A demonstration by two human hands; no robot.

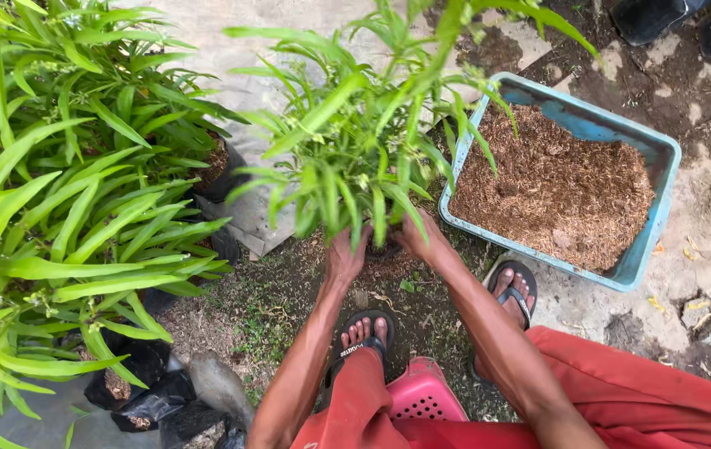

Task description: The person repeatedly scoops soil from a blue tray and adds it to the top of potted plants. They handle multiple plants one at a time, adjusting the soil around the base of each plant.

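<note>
I look down on both hands at the base of a leafy green plant; the left hand and the right hand press in from either side, fingers curled around what looks like a dark bag or pot at the foot of the stems; the foliage hides most of it, so I cannot tell how firmly either hand grips, only that both are closed against it and carry nothing else. The plant stands on the soil just beside the near-left corner of a blue tray filled with brown husk-like material; my sandalled feet sit just below it, and a pink perforated stool shows between my knees.

To do this well, I judge that I should keep the two palms level and opposite one another so the root ball stays upright; squeeze at the base, not the stems; keep the leaves out of my sightline. To the left a dense group of potted plants in black bags crowds close; I would avoid brushing them.
</note>
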